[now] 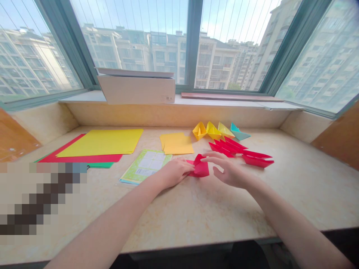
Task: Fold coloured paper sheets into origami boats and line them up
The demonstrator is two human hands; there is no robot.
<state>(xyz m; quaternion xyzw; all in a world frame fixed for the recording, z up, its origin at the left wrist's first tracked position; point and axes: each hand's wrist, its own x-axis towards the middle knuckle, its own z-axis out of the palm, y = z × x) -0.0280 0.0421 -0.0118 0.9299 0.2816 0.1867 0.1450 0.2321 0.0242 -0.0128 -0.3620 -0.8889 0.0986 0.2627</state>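
Observation:
A small piece of red folding paper lies on the counter between my two hands, partly folded, with one flap standing up at its back edge. My left hand is on its left side, fingers closed together and holding it down against the surface. To its right, my right hand has thumb and fingers apart. Its fingertips reach to the raised flap, and I cannot tell whether they touch it. Behind my right hand sit several folded red paper boats, some nested in a row.
Yellow and teal paper boats stand farther back. Orange paper squares and a green-patterned paper packet lie left of centre. Large yellow sheets cover red sheets at left. A white box stands on the windowsill.

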